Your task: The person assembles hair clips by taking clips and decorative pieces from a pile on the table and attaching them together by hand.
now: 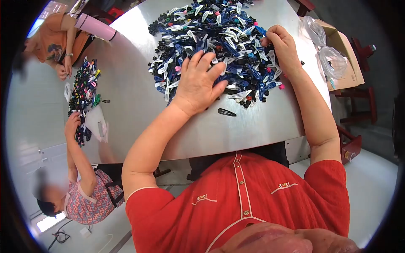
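Note:
A wide pile of hair clips (236, 55), mostly white, dark blue and black, lies on the metal table. My left hand (200, 80) rests palm down on the pile's near left part, fingers spread, with no clip visibly gripped. At the pile's right edge, my right hand (282, 46) has its thumb and fingers pressed together beside a blue clip (260, 30); what they pinch is too small to tell. One black clip (227, 112) lies apart, nearer to me. Small pink pieces (282, 87) sit at the lower right edge.
Beyond the table's right edge stands a cardboard box (352, 63) with clear plastic bags (333, 62). At left, two people's hands (65, 71) are near a second clip pile (84, 90). A pink bottle (96, 27) and plastic bag (97, 123) are there too.

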Motion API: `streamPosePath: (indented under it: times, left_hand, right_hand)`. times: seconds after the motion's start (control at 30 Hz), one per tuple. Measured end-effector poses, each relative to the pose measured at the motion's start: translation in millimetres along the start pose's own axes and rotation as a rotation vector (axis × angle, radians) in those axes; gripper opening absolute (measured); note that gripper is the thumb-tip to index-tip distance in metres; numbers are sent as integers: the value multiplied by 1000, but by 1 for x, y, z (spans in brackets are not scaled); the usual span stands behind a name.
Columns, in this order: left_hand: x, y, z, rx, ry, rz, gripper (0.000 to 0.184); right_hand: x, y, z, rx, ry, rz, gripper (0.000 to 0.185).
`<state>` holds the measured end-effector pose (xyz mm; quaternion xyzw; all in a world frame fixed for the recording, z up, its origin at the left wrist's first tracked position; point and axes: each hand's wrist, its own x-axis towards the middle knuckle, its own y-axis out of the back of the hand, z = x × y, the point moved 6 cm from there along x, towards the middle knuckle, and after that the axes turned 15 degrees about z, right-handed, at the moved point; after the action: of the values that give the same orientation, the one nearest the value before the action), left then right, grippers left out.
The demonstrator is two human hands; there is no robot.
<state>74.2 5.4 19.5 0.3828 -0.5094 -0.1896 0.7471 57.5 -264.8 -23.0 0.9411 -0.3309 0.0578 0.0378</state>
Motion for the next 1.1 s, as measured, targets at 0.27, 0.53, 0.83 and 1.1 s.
streamPosePath:
  times: [0.27,0.53,0.83,1.1]
  left_hand:
    - [26,-22,-16,233,133,56,44]
    - [74,-15,-20,-301,131,301,21]
    - [93,-63,12,37,-179,59,39]
    - [83,-29,-38,82,-161,-24,25]
  right_hand:
    - [-3,-6,0,131,-51,3,13]
    - [-10,-13,0,410,-224,-63,13]
    - [2,0,19,656,-378,121,14]
    - [-3,-1,14,569,-378,110,16]
